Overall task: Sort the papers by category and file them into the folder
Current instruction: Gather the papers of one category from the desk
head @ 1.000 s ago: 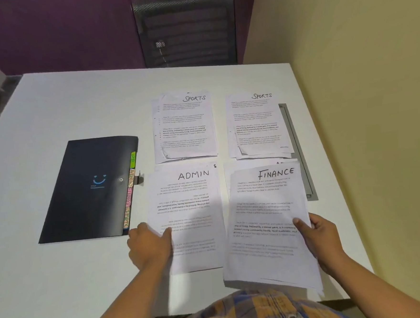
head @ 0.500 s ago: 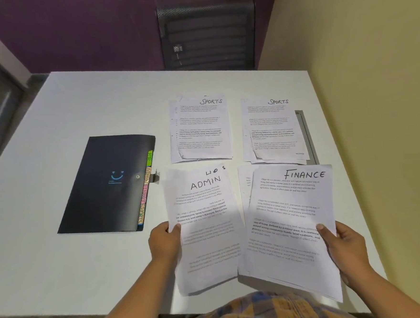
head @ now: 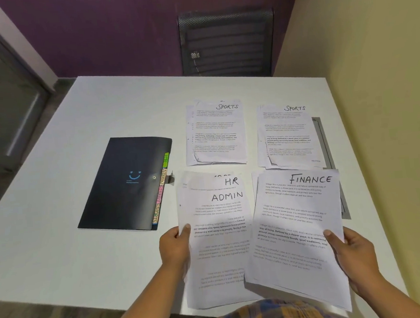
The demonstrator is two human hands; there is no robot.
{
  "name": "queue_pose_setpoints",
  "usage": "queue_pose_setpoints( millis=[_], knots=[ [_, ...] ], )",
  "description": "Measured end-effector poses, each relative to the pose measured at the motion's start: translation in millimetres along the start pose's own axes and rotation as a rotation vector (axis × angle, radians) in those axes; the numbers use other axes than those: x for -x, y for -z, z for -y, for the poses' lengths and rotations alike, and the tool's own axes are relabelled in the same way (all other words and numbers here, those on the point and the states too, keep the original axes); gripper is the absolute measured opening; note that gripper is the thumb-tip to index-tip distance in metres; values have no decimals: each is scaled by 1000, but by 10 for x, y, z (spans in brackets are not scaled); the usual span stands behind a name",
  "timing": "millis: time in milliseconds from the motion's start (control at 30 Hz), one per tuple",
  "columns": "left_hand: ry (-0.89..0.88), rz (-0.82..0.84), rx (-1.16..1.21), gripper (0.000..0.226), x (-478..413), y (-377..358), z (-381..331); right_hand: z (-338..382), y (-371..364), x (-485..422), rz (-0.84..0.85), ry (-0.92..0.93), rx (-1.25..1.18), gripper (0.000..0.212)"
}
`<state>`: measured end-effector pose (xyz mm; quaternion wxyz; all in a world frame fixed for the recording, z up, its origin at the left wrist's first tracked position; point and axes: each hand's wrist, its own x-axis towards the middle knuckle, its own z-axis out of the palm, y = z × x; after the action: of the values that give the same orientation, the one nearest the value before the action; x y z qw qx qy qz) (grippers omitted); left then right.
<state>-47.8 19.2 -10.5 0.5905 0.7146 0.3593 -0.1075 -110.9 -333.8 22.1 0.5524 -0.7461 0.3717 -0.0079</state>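
Handwritten hdrs: SPORTS on far-left stack (head: 215,143) and far-right stack (head: 288,138); HR, ADMIN on near-left sheets (head: 219,235); FINANCE on near-right sheet (head: 295,217).

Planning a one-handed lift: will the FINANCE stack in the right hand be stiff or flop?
Probably floppy: the FINANCE stack is thin paper, gripped only at one edge by the right hand. Layers fan out at its near edge with no clip visible, so sheets may slip apart.

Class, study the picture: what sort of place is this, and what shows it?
Probably a small office or meeting room: a white table, a mesh-backed office chair behind it, and labelled papers beside a black folder with tabs.
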Motion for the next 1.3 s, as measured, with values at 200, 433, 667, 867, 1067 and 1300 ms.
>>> queue_pose_setpoints(
  millis=[200,433,667,867,1067,1300],
  knots=[
    [-10,-39,2,14,-6,21,-7,-62,-13,-20,-13,-15,-33,18],
    [19,-6,10,19,-30,12,3,-108,4,-15,-25,-39,-62,21],
    [24,-3,-43,16,-100,49,48,-124,13,-23,-37,-47,-65,22],
    [4,-55,-70,19,-139,56,88,-101,16,-12,-34,-55,-70,22],
    [-14,-5,-118,29,-134,34,74,-65,16,-4,-37,-52,-64,20],
    [-3,57,-159,19,-210,1,103,6,14,12,-36,-45,-61,22]
  ],
)
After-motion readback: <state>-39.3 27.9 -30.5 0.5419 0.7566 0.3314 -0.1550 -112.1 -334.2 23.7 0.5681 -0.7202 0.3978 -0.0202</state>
